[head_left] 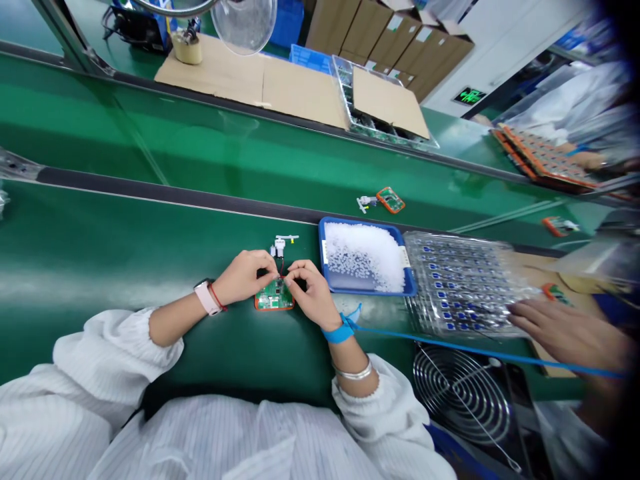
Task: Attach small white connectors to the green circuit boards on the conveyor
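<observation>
A green circuit board (275,295) in an orange frame lies on the green bench in front of me. My left hand (246,275) pinches at its upper left edge, beside thin red and dark wires. From the other side my right hand (314,293) has thumb and fingertips closed at the upper right edge, close to the same wires. Those wires lead up to a small white plastic part (281,247) with a thin arm, which lies beyond the board. My fingertips hide the spot where the wires meet the board.
Right of my hands sits a blue tray (367,293) of small white pieces, beside a clear blister tray (419,313) of blue-marked parts. Another person's hand (565,333) reaches in there. A blue wrist cord (450,341) crosses toward the right above a fan (453,387). Another framed board (391,200) lies farther back.
</observation>
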`<state>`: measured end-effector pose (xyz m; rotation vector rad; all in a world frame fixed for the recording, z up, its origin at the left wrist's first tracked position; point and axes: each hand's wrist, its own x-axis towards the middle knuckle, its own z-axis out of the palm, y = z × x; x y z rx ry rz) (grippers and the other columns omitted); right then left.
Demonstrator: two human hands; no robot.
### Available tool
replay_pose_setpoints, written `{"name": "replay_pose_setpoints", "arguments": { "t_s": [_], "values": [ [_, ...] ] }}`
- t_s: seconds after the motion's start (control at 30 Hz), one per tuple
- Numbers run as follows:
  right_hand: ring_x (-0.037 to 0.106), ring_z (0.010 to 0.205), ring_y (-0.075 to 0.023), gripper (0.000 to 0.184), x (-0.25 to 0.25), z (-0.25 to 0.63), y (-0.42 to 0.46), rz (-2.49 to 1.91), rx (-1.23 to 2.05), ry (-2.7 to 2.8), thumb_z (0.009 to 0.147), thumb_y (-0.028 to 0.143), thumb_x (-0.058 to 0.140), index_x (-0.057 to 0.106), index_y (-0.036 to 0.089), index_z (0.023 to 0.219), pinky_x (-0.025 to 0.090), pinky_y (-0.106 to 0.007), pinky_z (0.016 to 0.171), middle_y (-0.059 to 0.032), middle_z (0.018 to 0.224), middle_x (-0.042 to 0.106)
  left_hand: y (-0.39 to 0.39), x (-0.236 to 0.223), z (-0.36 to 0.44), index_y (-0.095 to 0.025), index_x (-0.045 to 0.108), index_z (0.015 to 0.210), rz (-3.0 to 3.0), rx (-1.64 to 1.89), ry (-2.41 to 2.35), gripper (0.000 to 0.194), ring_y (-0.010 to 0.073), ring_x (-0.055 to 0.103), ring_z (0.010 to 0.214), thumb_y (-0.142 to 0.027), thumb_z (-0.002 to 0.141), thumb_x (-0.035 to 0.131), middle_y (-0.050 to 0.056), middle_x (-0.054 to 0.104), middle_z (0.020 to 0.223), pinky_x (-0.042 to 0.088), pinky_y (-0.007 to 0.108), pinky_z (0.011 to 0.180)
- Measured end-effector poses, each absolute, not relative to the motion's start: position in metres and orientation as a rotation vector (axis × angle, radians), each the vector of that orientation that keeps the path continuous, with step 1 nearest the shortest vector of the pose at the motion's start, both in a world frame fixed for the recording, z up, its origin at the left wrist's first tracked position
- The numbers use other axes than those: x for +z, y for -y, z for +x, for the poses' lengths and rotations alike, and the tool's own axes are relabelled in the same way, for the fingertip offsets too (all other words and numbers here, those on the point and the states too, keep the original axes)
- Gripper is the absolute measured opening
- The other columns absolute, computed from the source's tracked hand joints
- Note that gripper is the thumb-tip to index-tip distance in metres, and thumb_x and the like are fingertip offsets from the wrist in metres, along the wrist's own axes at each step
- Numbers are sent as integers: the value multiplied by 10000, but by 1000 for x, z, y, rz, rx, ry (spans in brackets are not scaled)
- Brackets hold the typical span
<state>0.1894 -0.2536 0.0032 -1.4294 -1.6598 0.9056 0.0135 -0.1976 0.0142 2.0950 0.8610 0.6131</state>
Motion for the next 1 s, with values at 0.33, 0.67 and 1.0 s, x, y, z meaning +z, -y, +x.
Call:
{"name": "replay_pose_setpoints", "arguments": {
  "t_s": [0.33, 0.67, 1.0],
  "values": [
    [521, 966, -187, 126, 4, 192, 256, -1369, 997, 1726, 840, 243, 510, 548, 196, 730, 419, -368, 881, -66, 936, 521, 207, 15, 15, -188, 662, 724, 2154, 599, -858, 139, 170, 571, 794, -208, 823, 565, 22, 675, 850, 412, 332, 773],
    [493, 917, -189, 145, 6, 193, 255, -1347, 990, 1854, 858, 228, 462, 500, 198, 721, 407, -374, 849, -60, 901, 499, 212, 8, 14, -188, 665, 731, 2140, 604, -888, 128, 184, 569, 846, -205, 819, 574, 26, 672, 852, 413, 336, 797],
    [505, 846, -168, 136, 2, 185, 255, -1413, 880, 1825, 800, 117, 471, 486, 198, 692, 436, -320, 770, -46, 849, 490, 207, 11, 18, -164, 652, 668, 2108, 545, -935, 127, 124, 600, 707, -116, 763, 583, 3, 664, 776, 417, 249, 701]
  ]
}}
